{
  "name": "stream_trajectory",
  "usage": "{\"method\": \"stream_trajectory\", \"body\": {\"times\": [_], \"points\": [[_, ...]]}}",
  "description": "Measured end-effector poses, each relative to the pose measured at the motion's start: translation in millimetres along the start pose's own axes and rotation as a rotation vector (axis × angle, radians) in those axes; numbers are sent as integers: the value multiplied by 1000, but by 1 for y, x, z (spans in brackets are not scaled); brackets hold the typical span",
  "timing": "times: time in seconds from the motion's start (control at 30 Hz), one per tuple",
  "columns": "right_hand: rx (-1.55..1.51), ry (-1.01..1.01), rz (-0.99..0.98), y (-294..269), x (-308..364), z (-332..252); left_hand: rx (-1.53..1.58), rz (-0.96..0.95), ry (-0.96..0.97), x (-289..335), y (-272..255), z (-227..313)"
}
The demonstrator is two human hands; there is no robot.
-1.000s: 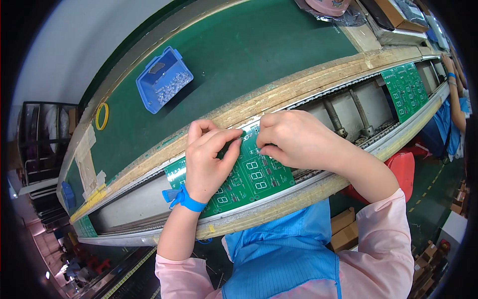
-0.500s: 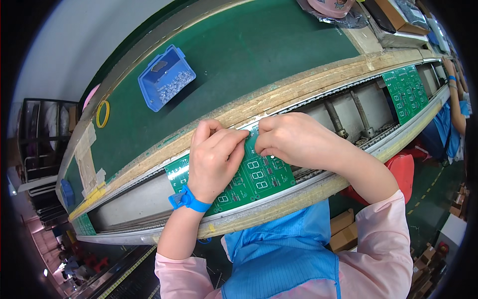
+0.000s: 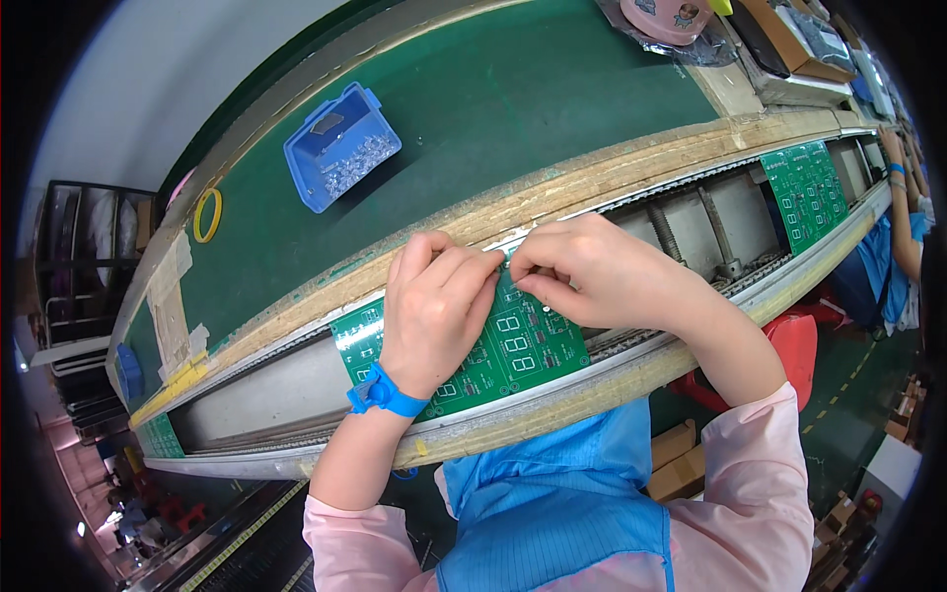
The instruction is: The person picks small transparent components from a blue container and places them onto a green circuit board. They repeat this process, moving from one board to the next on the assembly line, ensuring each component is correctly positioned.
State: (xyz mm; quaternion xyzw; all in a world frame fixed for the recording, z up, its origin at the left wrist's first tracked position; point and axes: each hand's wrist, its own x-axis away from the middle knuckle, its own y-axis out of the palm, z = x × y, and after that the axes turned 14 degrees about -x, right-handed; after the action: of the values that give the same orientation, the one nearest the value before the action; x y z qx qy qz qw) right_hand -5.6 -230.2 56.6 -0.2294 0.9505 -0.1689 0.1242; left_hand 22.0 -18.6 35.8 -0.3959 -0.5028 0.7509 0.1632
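Note:
A green circuit board (image 3: 538,345) with white digit outlines lies on the rails of a conveyor in front of me. Over its left part, my left hand (image 3: 431,316) has its fingers curled, the index fingertip at the far edge of the board. A blue strap (image 3: 385,393) circles that wrist. Close beside those fingertips, my right hand (image 3: 597,271) pinches thumb and fingers together just above the board. Whatever either hand holds is too small or too hidden to make out. Small dark parts sit on the board near the digit outlines.
Beyond the wooden rail, a blue bin (image 3: 342,148) of small clear parts rests on the green table (image 3: 493,94). A yellow tape ring (image 3: 207,215) lies left of it. Another circuit board (image 3: 804,194) is farther right on the conveyor, near a co-worker's arm (image 3: 900,187).
The right thumb and fingers have shifted slightly and now form a more visible pinch near the far edge. My left hand stays over the board. The whole view has shifted a little.

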Motion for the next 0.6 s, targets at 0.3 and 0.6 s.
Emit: {"method": "stream_trajectory", "body": {"times": [0.3,0.6], "points": [[-416,182,139,2,2,9,-269,203,-165,-20,-34,-50],[-463,129,54,-2,-26,-25,-382,3,-361,-34,-31,-98]]}}
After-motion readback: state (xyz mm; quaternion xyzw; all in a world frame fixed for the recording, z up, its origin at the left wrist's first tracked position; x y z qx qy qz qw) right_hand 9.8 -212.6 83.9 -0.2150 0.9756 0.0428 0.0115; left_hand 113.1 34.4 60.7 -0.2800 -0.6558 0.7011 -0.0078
